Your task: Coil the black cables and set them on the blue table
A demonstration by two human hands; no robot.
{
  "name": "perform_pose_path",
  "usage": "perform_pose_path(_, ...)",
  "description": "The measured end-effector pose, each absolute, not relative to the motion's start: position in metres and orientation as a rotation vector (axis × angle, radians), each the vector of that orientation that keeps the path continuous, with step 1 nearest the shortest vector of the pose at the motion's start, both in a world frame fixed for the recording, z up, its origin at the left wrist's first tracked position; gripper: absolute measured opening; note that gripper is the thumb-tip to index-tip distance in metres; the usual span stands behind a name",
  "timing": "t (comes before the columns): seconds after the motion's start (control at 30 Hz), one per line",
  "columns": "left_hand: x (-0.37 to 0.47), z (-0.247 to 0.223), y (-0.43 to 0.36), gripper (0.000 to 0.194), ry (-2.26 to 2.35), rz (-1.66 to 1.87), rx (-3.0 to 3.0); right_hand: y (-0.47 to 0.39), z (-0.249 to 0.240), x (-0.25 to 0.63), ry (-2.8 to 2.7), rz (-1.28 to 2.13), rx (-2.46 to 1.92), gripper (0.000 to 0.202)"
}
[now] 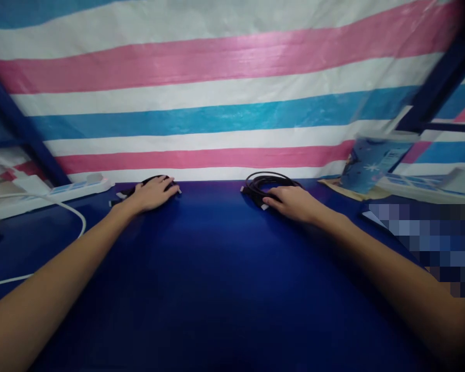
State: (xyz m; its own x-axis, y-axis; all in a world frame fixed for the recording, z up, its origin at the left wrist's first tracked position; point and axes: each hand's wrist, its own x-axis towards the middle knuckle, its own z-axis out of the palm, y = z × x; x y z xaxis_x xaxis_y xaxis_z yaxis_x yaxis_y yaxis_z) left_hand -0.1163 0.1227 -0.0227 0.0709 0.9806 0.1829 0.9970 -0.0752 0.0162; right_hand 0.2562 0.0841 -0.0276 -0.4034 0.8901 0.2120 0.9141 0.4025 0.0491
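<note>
The left hand (152, 195) is resting on a dark cable bundle (127, 192) at the far left of the blue bench (217, 279), its fingers slightly spread. The right hand (294, 202) is touching a coiled black cable (269, 182) at the far right, thumb and fingers near its connector ends; whether they are pinching it, I cannot tell. A striped sheet (201, 62) is hanging behind.
</note>
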Motion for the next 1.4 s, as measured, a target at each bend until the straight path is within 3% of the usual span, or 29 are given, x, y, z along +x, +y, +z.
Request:
perform_pose_path(0.13,-0.116,-0.035,0.119,0.066,-2.004,-0.149,-2.242,0.080,-0.022,0.255,-2.464,-0.308,-1.557,0.026)
perform_pose_path(0.27,-0.121,-0.022,0.108,0.067,-1.974,-0.300,-2.101,0.074,-0.008,0.262,-2.272,-0.348,-1.543,0.028)
perform_pose_path(0.47,-0.075,0.005,0.068,0.042,-1.864,-0.975,-2.089,0.061,0.018,0.264,-1.759,-0.283,-1.452,0.039)
perform_pose_path(0.53,-0.040,0.010,0.050,0.041,-1.639,-1.166,-2.249,0.047,0.019,0.245,-1.660,-0.215,-1.342,0.041)
perform_pose_path(0.7,0.031,0.015,0.026,0.060,-0.968,-1.100,-2.326,0.008,0.000,0.176,-2.285,-0.278,-1.310,0.034)
perform_pose_path(0.8,0.025,0.010,0.037,0.045,-1.130,-0.928,-2.473,0.000,-0.007,0.165,-2.377,-0.362,-1.353,0.048)
perform_pose_path(0.87,0.005,0.006,0.050,0.031,-1.351,-0.891,-2.522,0.003,-0.003,0.175,-2.348,-0.309,-1.295,0.039)
perform_pose_path(0.93,-0.017,0.005,0.060,0.028,-1.615,-1.102,-2.430,0.010,0.004,0.190,-2.233,-0.265,-1.242,0.026)
perform_pose_path(1.03,-0.037,0.007,0.064,0.031,-1.945,-1.673,-2.312,0.024,0.008,0.207,-1.944,-0.191,-1.245,0.028)
perform_pose_path(1.1,-0.039,0.008,0.061,0.030,-2.067,-1.960,-2.380,0.034,0.002,0.208,-1.800,0.078,-1.269,0.028)
perform_pose_path(1.23,-0.030,0.006,0.055,0.027,-2.149,-2.103,-2.561,0.042,-0.018,0.190,-1.800,0.581,-1.141,0.031)
perform_pose_path(1.4,-0.031,0.004,0.056,0.026,-1.975,-2.092,-2.674,0.037,-0.027,0.180,-2.248,0.274,-1.216,0.037)
